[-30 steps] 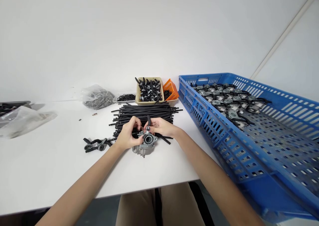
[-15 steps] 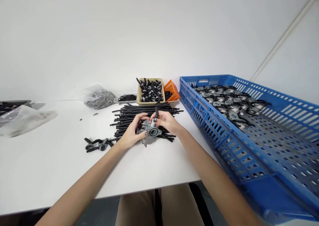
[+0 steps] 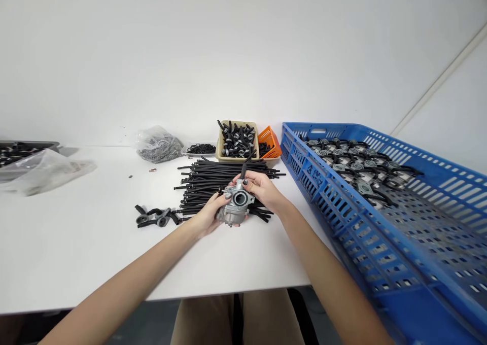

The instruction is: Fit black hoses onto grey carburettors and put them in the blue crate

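Carburetor (image 3: 236, 203) gripped in both hands, at the near edge of a pile of black rubber hoses (image 3: 213, 182), round opening toward the viewer. Short black hose (image 3: 243, 168) projecting from the carburetor top, tilted toward 1 o'clock.

Left hand (image 3: 207, 215): at the 8 o'clock side, cupped beneath the carburetor body. Left fingers (image 3: 224, 198): narrow, closed around the body.
Right hand (image 3: 262, 187): at the 2 o'clock side, over the carburetor top. Right fingers (image 3: 247, 180): narrow, pressed against the upper body beside the short hose.

Surrounding items, clock positions from the carburetor:
- 12 o'clock, beyond the hoses: beige tray (image 3: 238, 159) of black rubber-and-metal fittings (image 3: 236, 142).
- 1 o'clock: orange basket (image 3: 271, 143) beside the tray, touching it.
- 3 o'clock: blue plastic crate (image 3: 315, 182) holding rows of finished carburetors (image 3: 342, 157).
- 9 o'clock: small black rubber parts (image 3: 154, 216) on the white table (image 3: 76, 243).
- 11 o'clock: plastic bag of grey parts (image 3: 160, 144).
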Motion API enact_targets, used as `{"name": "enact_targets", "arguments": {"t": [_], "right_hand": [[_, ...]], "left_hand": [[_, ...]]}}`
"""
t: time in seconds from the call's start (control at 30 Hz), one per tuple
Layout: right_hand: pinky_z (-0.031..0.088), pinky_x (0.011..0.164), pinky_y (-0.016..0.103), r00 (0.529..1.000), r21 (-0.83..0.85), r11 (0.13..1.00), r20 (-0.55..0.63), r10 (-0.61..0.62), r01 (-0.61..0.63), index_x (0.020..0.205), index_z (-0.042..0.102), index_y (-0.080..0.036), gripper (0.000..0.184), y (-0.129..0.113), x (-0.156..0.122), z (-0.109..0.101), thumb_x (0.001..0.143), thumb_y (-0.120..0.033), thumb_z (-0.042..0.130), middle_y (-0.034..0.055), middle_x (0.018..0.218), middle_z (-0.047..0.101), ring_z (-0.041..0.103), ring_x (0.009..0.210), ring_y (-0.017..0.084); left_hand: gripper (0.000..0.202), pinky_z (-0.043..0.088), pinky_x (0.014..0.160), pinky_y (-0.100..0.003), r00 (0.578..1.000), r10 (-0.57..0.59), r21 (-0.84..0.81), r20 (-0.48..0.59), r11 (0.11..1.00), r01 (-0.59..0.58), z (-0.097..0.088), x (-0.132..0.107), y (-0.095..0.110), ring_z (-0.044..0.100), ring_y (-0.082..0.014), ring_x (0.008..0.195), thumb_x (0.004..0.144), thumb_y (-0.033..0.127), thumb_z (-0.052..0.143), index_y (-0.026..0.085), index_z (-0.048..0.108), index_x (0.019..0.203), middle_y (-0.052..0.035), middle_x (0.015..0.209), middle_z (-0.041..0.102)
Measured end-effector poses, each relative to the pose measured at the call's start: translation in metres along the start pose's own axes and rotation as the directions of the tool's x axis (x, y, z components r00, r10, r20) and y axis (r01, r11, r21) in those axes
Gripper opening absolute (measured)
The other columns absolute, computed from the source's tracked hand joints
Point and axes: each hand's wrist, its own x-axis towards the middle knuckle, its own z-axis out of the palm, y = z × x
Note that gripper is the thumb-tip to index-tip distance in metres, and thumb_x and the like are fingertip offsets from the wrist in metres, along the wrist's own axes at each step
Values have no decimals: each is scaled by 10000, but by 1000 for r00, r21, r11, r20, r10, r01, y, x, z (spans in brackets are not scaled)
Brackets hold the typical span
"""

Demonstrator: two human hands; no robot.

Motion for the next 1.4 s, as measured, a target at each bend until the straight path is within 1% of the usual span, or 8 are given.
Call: {"name": "enact_targets", "arguments": {"t": [0.2,0.37,0.57,0.83,0.97,1.1,1.27,1.4], "right_hand": [[475,801,289,996,-87,996,-84,15,-23,898,651,-162,380,-1,1,2,718,-484,745,36,873,662,620,817,155],[469,771,286,992,-122,993,-126,-22,6,875,648,-169,366,-1,2,5,704,-476,749,30,849,651,603,785,150],[466,708,284,984,-186,982,-165,-59,28,874,670,-176,315,-1,2,8,717,-440,743,24,803,645,591,756,158],[504,793,317,962,121,987,-264,-67,102,1034,679,-238,362,-5,3,8,700,-357,751,53,1071,700,640,879,177],[509,810,337,858,-184,967,-454,-240,174,881,693,-200,238,-1,3,12,686,-324,750,49,885,710,636,820,185],[497,802,359,754,-616,776,-442,-486,139,972,702,-220,204,1,-2,21,810,-326,637,64,907,676,576,752,183],[479,836,392,759,-760,605,-244,-604,238,1230,621,-229,358,-2,-10,27,904,-297,488,97,1015,636,567,845,219],[476,806,355,735,-747,607,-246,-632,272,1304,564,-226,401,-1,-10,23,936,-296,420,95,1055,606,563,881,208]], "left_hand": [[552,517,793,-354,932,303,370,-197,904,-215,4,2,3,653,-231,871,612,400,821,175,604,1068,-60,969,689],[508,444,946,-361,871,476,663,-126,693,-283,9,-1,10,603,-228,1002,677,346,774,160,575,1106,-74,1076,660],[559,423,979,-370,848,521,742,-102,607,-284,14,-5,15,592,-234,1044,676,280,762,174,533,1175,-92,1153,633],[556,444,868,-344,900,429,543,-76,775,-324,7,-1,10,588,-224,918,631,450,786,169,595,1070,-61,1012,641],[546,429,867,-333,893,437,527,-106,786,-322,5,0,9,572,-212,911,636,424,794,177,598,1082,-47,1001,634],[528,422,883,-312,886,441,550,-141,779,-300,5,-1,11,568,-200,925,628,361,816,184,603,1077,-36,1005,635],[502,452,850,-318,915,380,380,-134,873,-307,5,-2,8,594,-211,896,623,358,813,175,623,1050,-45,968,657],[546,500,747,-312,963,247,144,-109,962,-231,3,-3,4,633,-207,829,633,365,792,169,607,1107,-64,943,680]]}}
